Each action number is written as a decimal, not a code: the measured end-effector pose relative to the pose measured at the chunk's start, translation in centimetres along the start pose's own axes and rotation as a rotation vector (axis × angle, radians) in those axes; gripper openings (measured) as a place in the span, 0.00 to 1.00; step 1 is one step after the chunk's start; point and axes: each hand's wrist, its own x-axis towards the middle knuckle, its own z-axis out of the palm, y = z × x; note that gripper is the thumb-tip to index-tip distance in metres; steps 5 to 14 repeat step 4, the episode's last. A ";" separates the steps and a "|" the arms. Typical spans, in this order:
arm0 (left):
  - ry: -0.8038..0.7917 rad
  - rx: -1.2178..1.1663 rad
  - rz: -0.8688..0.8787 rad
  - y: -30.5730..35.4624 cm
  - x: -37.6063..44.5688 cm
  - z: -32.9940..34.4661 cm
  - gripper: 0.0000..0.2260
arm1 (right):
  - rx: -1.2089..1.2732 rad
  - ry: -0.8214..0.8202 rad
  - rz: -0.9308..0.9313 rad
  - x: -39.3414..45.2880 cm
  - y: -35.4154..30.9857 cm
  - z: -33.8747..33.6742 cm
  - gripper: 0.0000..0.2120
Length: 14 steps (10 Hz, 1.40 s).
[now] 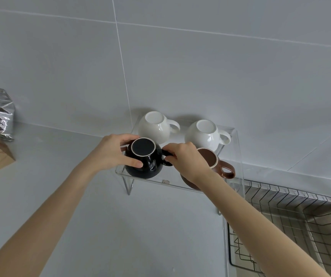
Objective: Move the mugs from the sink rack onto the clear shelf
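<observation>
Both hands' fingers clasped on the black mug (pixel 143 159) at the clear shelf (pixel 172 181) front-left edge, brown mug (pixel 218 164) just beside.

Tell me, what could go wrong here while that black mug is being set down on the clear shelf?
1. The black mug sits upside down near the front left edge of the clear shelf; a nudge forward might tip it off.
2. The right hand pinches the black mug's handle right beside the brown mug, so pulling back could bump it.
3. The two white mugs stand close behind, leaving little room to shift.
</observation>
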 end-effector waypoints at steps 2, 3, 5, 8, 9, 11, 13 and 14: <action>-0.008 0.017 -0.006 0.0 0.0 -0.1 0.30 | 0.001 -0.034 0.007 -0.2 -0.2 -0.3 0.09; -0.034 0.121 -0.027 1.1 -0.1 -0.2 0.33 | 0.046 -0.073 -0.010 -0.6 -0.5 -1.3 0.15; 0.010 0.248 -0.070 3.2 -0.3 0.2 0.41 | 0.193 0.025 0.020 -1.7 -0.3 -3.3 0.26; 0.010 0.248 -0.070 3.2 -0.3 0.2 0.41 | 0.193 0.025 0.020 -1.7 -0.3 -3.3 0.26; 0.010 0.248 -0.070 3.2 -0.3 0.2 0.41 | 0.193 0.025 0.020 -1.7 -0.3 -3.3 0.26; 0.010 0.248 -0.070 3.2 -0.3 0.2 0.41 | 0.193 0.025 0.020 -1.7 -0.3 -3.3 0.26; 0.010 0.248 -0.070 3.2 -0.3 0.2 0.41 | 0.193 0.025 0.020 -1.7 -0.3 -3.3 0.26; 0.010 0.248 -0.070 3.2 -0.3 0.2 0.41 | 0.193 0.025 0.020 -1.7 -0.3 -3.3 0.26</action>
